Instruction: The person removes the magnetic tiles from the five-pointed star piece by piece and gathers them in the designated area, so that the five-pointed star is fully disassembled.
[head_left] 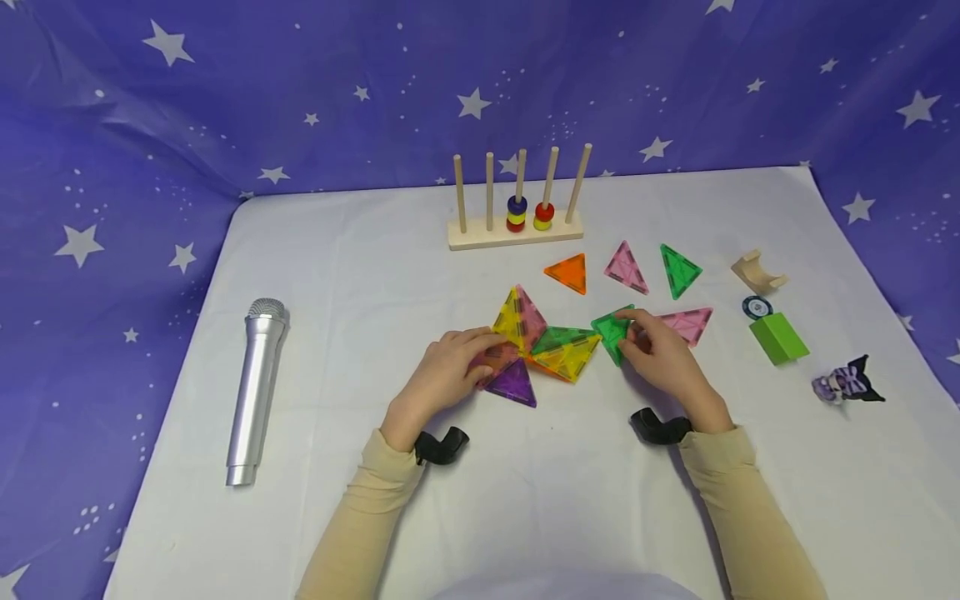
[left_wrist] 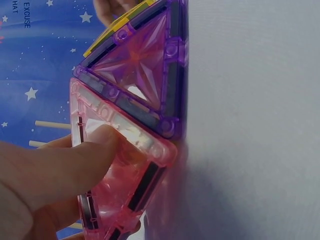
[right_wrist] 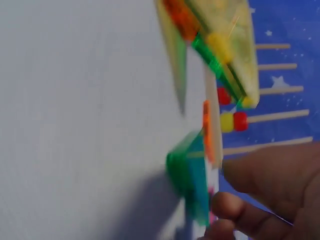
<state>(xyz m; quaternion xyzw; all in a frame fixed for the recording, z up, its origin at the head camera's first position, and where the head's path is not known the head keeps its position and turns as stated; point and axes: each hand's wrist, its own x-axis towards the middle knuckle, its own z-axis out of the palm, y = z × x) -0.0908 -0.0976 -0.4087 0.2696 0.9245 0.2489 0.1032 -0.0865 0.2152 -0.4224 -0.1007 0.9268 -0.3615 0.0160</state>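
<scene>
My left hand (head_left: 442,371) grips a translucent pink triangular magnetic tile (left_wrist: 120,185) at the left end of a joined cluster, thumb lying across its face. Beside that tile is a purple triangle (left_wrist: 137,60). The cluster also has a raised yellow-and-pink peak (head_left: 519,321) and a yellow triangle (head_left: 567,357) sloping on the right. My right hand (head_left: 660,350) pinches a green triangular tile (head_left: 611,335), tilted close to the cluster's right corner. In the right wrist view this tile (right_wrist: 192,175) is blurred and throws a shadow on the white cloth.
Orange (head_left: 570,272), pink (head_left: 626,268) and green (head_left: 680,271) triangles lie behind, with another pink triangle (head_left: 690,323) by the right hand. A wooden peg stand (head_left: 517,237) is at the back. On the left lies a silver microphone (head_left: 255,392); on the right, a green block (head_left: 778,337) and small figure (head_left: 847,383).
</scene>
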